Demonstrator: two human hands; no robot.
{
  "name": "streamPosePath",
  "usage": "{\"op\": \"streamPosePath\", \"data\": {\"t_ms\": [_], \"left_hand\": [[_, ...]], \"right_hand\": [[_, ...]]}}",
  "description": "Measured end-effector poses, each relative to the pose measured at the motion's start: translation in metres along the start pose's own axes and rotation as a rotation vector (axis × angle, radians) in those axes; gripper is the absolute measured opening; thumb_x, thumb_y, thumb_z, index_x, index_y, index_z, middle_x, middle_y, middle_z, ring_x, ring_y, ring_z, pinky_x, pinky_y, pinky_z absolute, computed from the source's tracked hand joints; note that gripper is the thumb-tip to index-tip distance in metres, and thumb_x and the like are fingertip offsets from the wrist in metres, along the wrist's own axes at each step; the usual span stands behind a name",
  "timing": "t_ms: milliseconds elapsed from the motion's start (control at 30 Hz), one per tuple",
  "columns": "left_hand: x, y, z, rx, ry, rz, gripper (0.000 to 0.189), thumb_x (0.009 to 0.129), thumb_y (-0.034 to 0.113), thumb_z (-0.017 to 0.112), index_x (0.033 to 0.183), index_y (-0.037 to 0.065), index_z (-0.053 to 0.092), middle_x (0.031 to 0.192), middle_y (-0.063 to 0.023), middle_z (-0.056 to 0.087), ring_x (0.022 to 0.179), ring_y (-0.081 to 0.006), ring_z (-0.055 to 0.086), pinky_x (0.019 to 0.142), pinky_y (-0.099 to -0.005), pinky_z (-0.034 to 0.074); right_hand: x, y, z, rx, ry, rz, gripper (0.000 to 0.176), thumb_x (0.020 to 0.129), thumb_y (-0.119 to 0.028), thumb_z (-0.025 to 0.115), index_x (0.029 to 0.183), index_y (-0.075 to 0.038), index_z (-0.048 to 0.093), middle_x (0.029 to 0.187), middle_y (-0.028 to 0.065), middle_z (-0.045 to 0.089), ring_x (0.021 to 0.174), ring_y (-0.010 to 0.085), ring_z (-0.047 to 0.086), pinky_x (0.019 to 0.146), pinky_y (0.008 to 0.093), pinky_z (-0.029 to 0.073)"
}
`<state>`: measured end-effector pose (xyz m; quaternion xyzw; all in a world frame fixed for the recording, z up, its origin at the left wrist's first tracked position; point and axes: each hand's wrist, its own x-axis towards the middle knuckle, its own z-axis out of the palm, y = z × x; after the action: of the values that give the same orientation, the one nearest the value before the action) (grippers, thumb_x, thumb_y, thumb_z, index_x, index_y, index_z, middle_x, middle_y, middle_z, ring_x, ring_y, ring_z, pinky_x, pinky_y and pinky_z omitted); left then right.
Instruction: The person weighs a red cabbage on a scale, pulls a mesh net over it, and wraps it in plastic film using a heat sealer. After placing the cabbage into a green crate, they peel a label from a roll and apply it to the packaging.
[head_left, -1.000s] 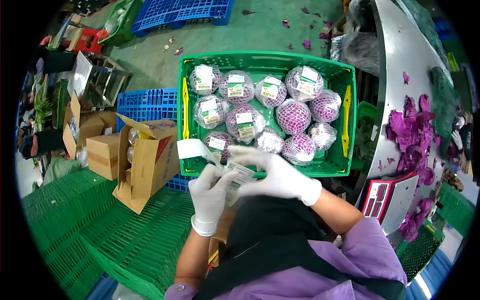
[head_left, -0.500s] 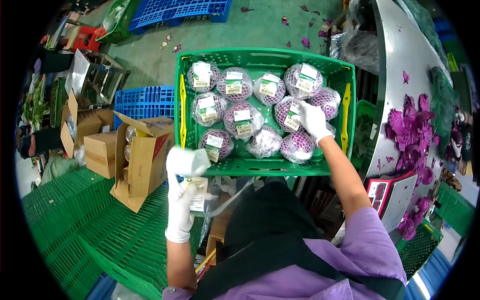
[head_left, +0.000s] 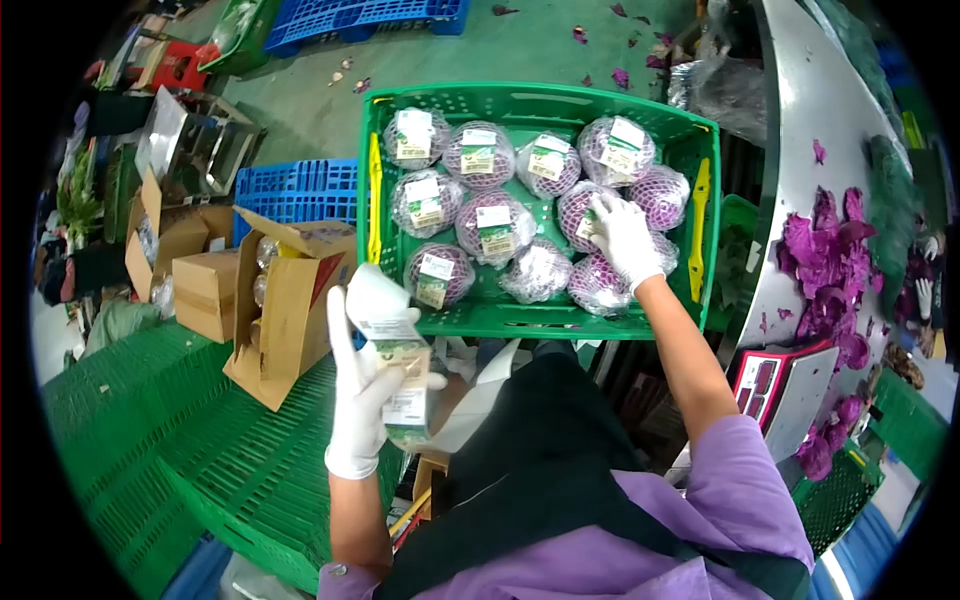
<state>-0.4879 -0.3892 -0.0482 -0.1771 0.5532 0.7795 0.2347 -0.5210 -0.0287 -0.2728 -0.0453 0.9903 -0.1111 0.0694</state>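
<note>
A green crate (head_left: 540, 328) holds several purple cabbages in white net or clear wrap, most with a white and green label. White-gloved, my left hand (head_left: 362, 400) grips a roll of labels (head_left: 402, 385) in front of the crate's left corner; a strip of pale backing paper (head_left: 478, 405) trails from it. My right hand (head_left: 625, 240), also gloved, rests with bent fingers on a labelled cabbage (head_left: 580, 215) in the right half of the crate. Its fingertips touch that cabbage near the label.
Cardboard boxes (head_left: 205, 290) and green crates (head_left: 230, 440) stand at the left. Blue pallets (head_left: 295, 195) lie beyond. At the right, a metal table (head_left: 745, 255) bears purple leaves (head_left: 825, 260) and a red-framed scale (head_left: 790, 395).
The roll in my left hand has turned, and more backing paper hangs loose to its right. My right hand stays at the same cabbage, whose label now shows less. The view has shifted slightly.
</note>
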Motion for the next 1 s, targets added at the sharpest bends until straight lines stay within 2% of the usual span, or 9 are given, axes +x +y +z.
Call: {"op": "streamPosePath", "data": {"t_ms": [167, 233, 333, 500, 533, 667, 767, 933, 1000], "left_hand": [[0.004, -0.008, 0.006, 0.015, -0.121, 0.0, 0.105, 0.08, -0.018, 0.04, 0.155, 0.03, -0.015, 0.143, -0.0243, 0.039, 0.11, -0.0315, 0.059, 0.085, -0.0466, 0.06], [0.004, -0.009, 0.01, 0.044, -0.189, 0.008, 0.105, 0.081, -0.017, 0.039, 0.154, 0.029, -0.02, 0.146, -0.0244, 0.036, 0.116, -0.0298, 0.058, 0.091, -0.0426, 0.057], [0.0, -0.014, 0.011, 0.203, -0.195, 0.111, 0.1, 0.086, -0.016, 0.04, 0.153, 0.021, -0.025, 0.138, -0.0248, 0.044, 0.112, -0.0271, 0.06, 0.091, -0.036, 0.054], [-0.007, -0.012, 0.004, 0.254, -0.049, 0.053, 0.081, 0.095, 0.003, 0.06, 0.157, 0.011, 0.009, 0.112, -0.0136, 0.065, 0.098, -0.0132, 0.063, 0.086, -0.0263, 0.05], [-0.009, -0.01, 0.009, 0.272, -0.027, 0.133, 0.06, 0.095, 0.007, 0.063, 0.147, 0.006, 0.035, 0.103, -0.0084, 0.068, 0.094, -0.0099, 0.064, 0.084, -0.0247, 0.05], [-0.009, -0.018, 0.001, 0.311, -0.022, 0.145, 0.028, 0.094, 0.005, 0.063, 0.121, 0.003, 0.054, 0.101, -0.0053, 0.069, 0.093, -0.0087, 0.063, 0.083, -0.0244, 0.05], [-0.012, -0.021, -0.005, 0.334, -0.052, 0.112, 0.019, 0.093, 0.005, 0.065, 0.11, 0.002, 0.058, 0.103, -0.004, 0.069, 0.094, -0.008, 0.063, 0.084, -0.0235, 0.049], [-0.013, -0.033, -0.002, 0.658, 0.098, 0.271, 0.021, 0.087, 0.012, 0.075, 0.077, -0.001, 0.06, 0.06, -0.0036, 0.06, 0.057, -0.0029, 0.051, 0.052, -0.0241, 0.042], [-0.015, -0.037, -0.002, 0.629, 0.083, 0.251, 0.024, 0.086, 0.011, 0.075, 0.074, -0.001, 0.059, 0.058, -0.0033, 0.058, 0.057, -0.0025, 0.048, 0.051, -0.0243, 0.04]], "right_hand": [[-0.004, -0.133, -0.128, 0.987, 0.02, -0.084, 0.061, 0.077, -0.022, 0.078, 0.132, -0.006, 0.057, 0.13, 0.0149, 0.059, 0.124, 0.032, 0.052, 0.104, 0.0407, 0.041], [-0.016, -0.173, -0.152, 0.921, 0.13, -0.344, 0.056, 0.078, -0.021, 0.077, 0.13, -0.008, 0.059, 0.128, 0.0148, 0.06, 0.119, 0.03, 0.056, 0.101, 0.0404, 0.044], [-0.024, -0.196, -0.142, 0.838, -0.01, -0.343, 0.048, 0.077, -0.009, 0.077, 0.124, -0.008, 0.064, 0.117, 0.0086, 0.066, 0.11, 0.023, 0.061, 0.1, 0.0366, 0.045], [-0.042, -0.213, -0.142, 1.406, -0.284, -0.037, 0.042, 0.081, -0.004, 0.075, 0.121, -0.003, 0.064, 0.118, 0.0058, 0.064, 0.11, 0.0132, 0.059, 0.094, 0.0288, 0.047], [-0.044, -0.214, -0.138, 1.435, -0.214, -0.055, 0.042, 0.082, -0.007, 0.075, 0.122, -0.003, 0.063, 0.119, 0.0072, 0.063, 0.108, 0.014, 0.06, 0.092, 0.0291, 0.048], [-0.039, -0.211, -0.139, 1.216, -0.044, -0.117, 0.044, 0.083, -0.014, 0.076, 0.122, -0.002, 0.062, 0.123, 0.0128, 0.062, 0.106, 0.0186, 0.062, 0.092, 0.033, 0.049], [-0.044, -0.204, -0.138, 1.177, -0.165, -0.185, 0.039, 0.083, -0.015, 0.076, 0.117, -0.002, 0.064, 0.11, 0.0118, 0.067, 0.101, 0.0188, 0.064, 0.09, 0.0331, 0.05], [-0.054, -0.213, -0.156, 1.328, -0.375, 0.079, 0.018, 0.086, -0.015, 0.075, 0.095, -0.001, 0.069, 0.09, 0.0062, 0.071, 0.084, 0.0128, 0.067, 0.078, 0.0272, 0.053], [-0.056, -0.203, -0.151, 1.382, -0.47, 0.071, 0.017, 0.086, -0.014, 0.075, 0.094, -0.001, 0.07, 0.089, 0.0061, 0.071, 0.084, 0.0121, 0.067, 0.078, 0.0267, 0.053]]}}
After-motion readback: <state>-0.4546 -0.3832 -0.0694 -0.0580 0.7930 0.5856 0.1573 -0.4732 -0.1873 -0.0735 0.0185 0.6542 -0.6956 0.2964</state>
